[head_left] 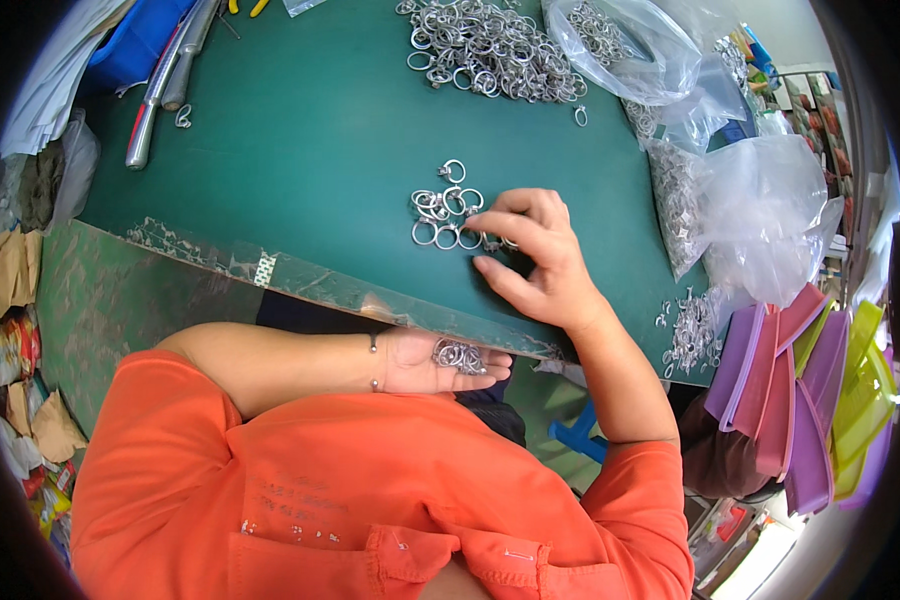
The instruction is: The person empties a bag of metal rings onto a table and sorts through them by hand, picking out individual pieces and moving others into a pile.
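Observation:
My left hand (415,368) lies palm up below the table edge, fingers stretched out. It cradles a small heap of silver-coloured metal rings (458,356). On the green table top, my right hand (542,258) reaches over a small group of similar rings (446,236). Its index fingertip is at the right side of this group, with the thumb held apart below it. A few rings show between thumb and fingers, partly hidden by the hand; no firm grip on them is visible.
A large ring pile (490,50) covers the table's far side. Clear plastic bags (760,190) of metal parts stand to the right, near a small heap of pieces (692,330). Purple, pink and green plastic bins (805,400) sit beyond. Metal rods (142,130) lie far left.

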`<state>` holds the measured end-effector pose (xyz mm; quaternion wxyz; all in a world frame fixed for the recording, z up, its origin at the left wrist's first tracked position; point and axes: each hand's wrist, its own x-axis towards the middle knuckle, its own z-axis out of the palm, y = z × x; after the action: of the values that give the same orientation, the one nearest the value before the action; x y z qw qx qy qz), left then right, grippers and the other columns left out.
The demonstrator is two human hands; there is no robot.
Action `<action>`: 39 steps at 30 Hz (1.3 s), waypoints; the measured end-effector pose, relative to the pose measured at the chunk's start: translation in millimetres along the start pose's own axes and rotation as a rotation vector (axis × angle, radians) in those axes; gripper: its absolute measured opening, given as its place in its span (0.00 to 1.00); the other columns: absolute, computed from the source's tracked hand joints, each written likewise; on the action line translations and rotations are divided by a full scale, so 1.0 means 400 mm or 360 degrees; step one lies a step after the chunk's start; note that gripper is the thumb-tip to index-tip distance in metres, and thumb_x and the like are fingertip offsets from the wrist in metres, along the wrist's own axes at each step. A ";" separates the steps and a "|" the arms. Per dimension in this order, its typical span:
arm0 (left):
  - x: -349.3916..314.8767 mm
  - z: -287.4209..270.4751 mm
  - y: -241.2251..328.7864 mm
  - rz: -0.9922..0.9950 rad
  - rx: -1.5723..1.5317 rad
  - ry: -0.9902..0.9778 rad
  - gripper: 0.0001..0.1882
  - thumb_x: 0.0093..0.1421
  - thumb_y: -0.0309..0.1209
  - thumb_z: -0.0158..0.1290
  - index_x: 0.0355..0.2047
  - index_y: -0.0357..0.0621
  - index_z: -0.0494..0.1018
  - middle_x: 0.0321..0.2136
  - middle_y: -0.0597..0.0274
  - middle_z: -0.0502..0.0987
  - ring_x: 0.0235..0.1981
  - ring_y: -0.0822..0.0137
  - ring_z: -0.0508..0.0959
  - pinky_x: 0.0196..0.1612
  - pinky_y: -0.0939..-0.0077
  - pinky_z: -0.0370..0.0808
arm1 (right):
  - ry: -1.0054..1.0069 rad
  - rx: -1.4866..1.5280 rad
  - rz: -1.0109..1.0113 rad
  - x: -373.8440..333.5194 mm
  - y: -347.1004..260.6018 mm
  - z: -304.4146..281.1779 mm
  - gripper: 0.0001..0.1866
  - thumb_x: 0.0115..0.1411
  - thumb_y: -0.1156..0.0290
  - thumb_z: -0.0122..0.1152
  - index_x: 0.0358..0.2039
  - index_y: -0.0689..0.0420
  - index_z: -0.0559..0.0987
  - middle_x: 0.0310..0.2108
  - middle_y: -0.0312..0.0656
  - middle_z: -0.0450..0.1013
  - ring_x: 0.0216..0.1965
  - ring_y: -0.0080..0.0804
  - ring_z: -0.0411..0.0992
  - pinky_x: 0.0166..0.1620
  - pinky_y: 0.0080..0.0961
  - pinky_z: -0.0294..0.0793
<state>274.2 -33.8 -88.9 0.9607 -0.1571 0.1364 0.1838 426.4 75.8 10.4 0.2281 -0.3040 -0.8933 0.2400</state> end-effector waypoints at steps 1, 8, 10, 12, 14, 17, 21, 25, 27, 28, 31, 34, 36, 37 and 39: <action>-0.005 0.010 0.002 0.0000 0.0004 0.0023 0.21 0.68 0.36 0.45 0.53 0.31 0.67 0.50 0.46 0.73 0.52 0.53 0.74 0.55 0.59 0.76 | -0.0011 -0.0057 -0.0042 0.002 0.006 0.007 0.19 0.45 0.73 0.66 0.42 0.52 0.79 0.38 0.40 0.70 0.40 0.38 0.67 0.45 0.34 0.62; -0.009 0.015 0.004 0.0021 0.0009 0.0038 0.21 0.67 0.36 0.46 0.53 0.31 0.67 0.50 0.45 0.73 0.52 0.52 0.74 0.56 0.59 0.75 | 0.0203 0.0000 0.0009 0.014 0.003 0.028 0.16 0.47 0.76 0.64 0.39 0.54 0.77 0.39 0.39 0.71 0.41 0.40 0.67 0.45 0.37 0.64; -0.005 0.005 0.004 0.0001 -0.0013 -0.0035 0.21 0.67 0.36 0.46 0.53 0.30 0.67 0.50 0.46 0.74 0.53 0.51 0.74 0.56 0.60 0.75 | 0.0163 -0.0034 -0.0071 0.040 -0.009 0.035 0.14 0.47 0.77 0.64 0.37 0.55 0.77 0.39 0.40 0.71 0.41 0.41 0.68 0.46 0.37 0.64; -0.006 0.003 0.004 -0.0004 -0.0018 -0.0063 0.21 0.67 0.36 0.46 0.53 0.30 0.67 0.50 0.45 0.74 0.53 0.51 0.74 0.56 0.60 0.75 | 0.0151 -0.0061 -0.0107 0.050 -0.007 0.040 0.12 0.47 0.78 0.64 0.35 0.56 0.77 0.39 0.41 0.71 0.41 0.41 0.68 0.46 0.37 0.65; -0.008 0.003 0.004 0.0006 -0.0006 -0.0049 0.22 0.67 0.36 0.46 0.53 0.29 0.68 0.49 0.45 0.74 0.53 0.51 0.74 0.56 0.61 0.75 | 0.0166 -0.0082 -0.0097 0.043 0.010 0.051 0.11 0.47 0.78 0.65 0.33 0.56 0.77 0.38 0.42 0.71 0.40 0.41 0.68 0.45 0.36 0.66; -0.010 -0.003 0.003 0.0030 -0.0006 -0.0056 0.22 0.67 0.36 0.47 0.53 0.29 0.68 0.49 0.45 0.74 0.53 0.51 0.74 0.56 0.61 0.75 | 0.0229 -0.0051 0.0039 0.032 0.019 0.047 0.12 0.46 0.75 0.68 0.32 0.58 0.77 0.38 0.43 0.71 0.38 0.41 0.68 0.41 0.33 0.67; -0.006 -0.001 0.003 0.0031 -0.0008 -0.0054 0.22 0.67 0.36 0.47 0.53 0.29 0.68 0.49 0.45 0.74 0.53 0.51 0.74 0.56 0.60 0.75 | 0.0245 -0.0008 0.0024 0.066 -0.019 0.040 0.21 0.45 0.70 0.70 0.40 0.59 0.75 0.40 0.45 0.71 0.42 0.44 0.69 0.48 0.37 0.66; -0.006 -0.003 0.003 0.0029 -0.0023 -0.0062 0.22 0.66 0.36 0.48 0.52 0.29 0.68 0.49 0.45 0.74 0.52 0.52 0.74 0.56 0.60 0.75 | 0.0159 -0.0019 -0.0015 0.071 -0.010 0.052 0.24 0.45 0.71 0.68 0.45 0.57 0.72 0.41 0.45 0.72 0.45 0.44 0.69 0.51 0.38 0.63; -0.007 -0.007 0.003 0.0039 -0.0024 -0.0093 0.22 0.66 0.36 0.48 0.52 0.29 0.68 0.49 0.44 0.74 0.52 0.52 0.75 0.56 0.60 0.75 | 0.0147 -0.0009 0.0056 0.058 0.007 0.057 0.23 0.44 0.74 0.66 0.44 0.57 0.73 0.39 0.43 0.72 0.42 0.43 0.69 0.48 0.37 0.64; -0.007 -0.008 0.003 0.0047 -0.0022 -0.0102 0.22 0.66 0.36 0.48 0.52 0.29 0.68 0.49 0.44 0.74 0.52 0.52 0.75 0.55 0.60 0.75 | 0.0116 0.0002 0.0098 0.056 0.008 0.054 0.23 0.45 0.75 0.65 0.44 0.58 0.73 0.39 0.43 0.72 0.42 0.42 0.69 0.48 0.36 0.64; -0.006 -0.012 0.004 0.0033 -0.0044 -0.0134 0.21 0.66 0.35 0.49 0.52 0.29 0.68 0.49 0.44 0.74 0.52 0.51 0.75 0.55 0.59 0.76 | 0.0080 0.0010 0.0123 0.059 0.007 0.048 0.21 0.45 0.77 0.64 0.43 0.57 0.74 0.38 0.42 0.72 0.41 0.40 0.68 0.47 0.35 0.65; -0.003 -0.016 0.004 0.0005 -0.0078 -0.0161 0.21 0.66 0.35 0.49 0.52 0.28 0.68 0.49 0.44 0.74 0.52 0.50 0.75 0.55 0.59 0.75 | 0.0132 -0.0053 -0.0005 0.075 -0.001 0.053 0.18 0.45 0.76 0.62 0.40 0.54 0.78 0.35 0.39 0.72 0.39 0.39 0.67 0.45 0.34 0.64; -0.002 -0.018 0.004 0.0001 -0.0090 -0.0176 0.21 0.66 0.35 0.49 0.52 0.28 0.68 0.49 0.44 0.74 0.52 0.50 0.75 0.55 0.59 0.75 | 0.0128 -0.0141 -0.0017 0.080 -0.012 0.057 0.16 0.46 0.77 0.61 0.38 0.53 0.79 0.36 0.38 0.72 0.39 0.38 0.67 0.45 0.34 0.64; -0.001 -0.020 0.003 0.0006 -0.0092 -0.0183 0.21 0.66 0.35 0.49 0.52 0.28 0.68 0.49 0.44 0.74 0.52 0.50 0.75 0.55 0.59 0.75 | 0.0168 -0.0125 -0.0020 0.078 -0.006 0.061 0.15 0.46 0.77 0.61 0.37 0.54 0.79 0.36 0.39 0.72 0.39 0.39 0.67 0.44 0.34 0.65; -0.002 -0.019 0.002 0.0028 -0.0088 -0.0159 0.21 0.66 0.35 0.48 0.52 0.28 0.68 0.49 0.43 0.74 0.52 0.50 0.75 0.55 0.59 0.75 | 0.0196 -0.0031 -0.0009 0.067 0.017 0.067 0.15 0.46 0.77 0.61 0.38 0.54 0.79 0.36 0.40 0.71 0.38 0.39 0.67 0.43 0.35 0.66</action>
<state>271.7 -36.0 -95.6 0.9599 -0.1731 0.0847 0.2034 395.6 90.3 -7.5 0.2804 -0.3180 -0.8806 0.2116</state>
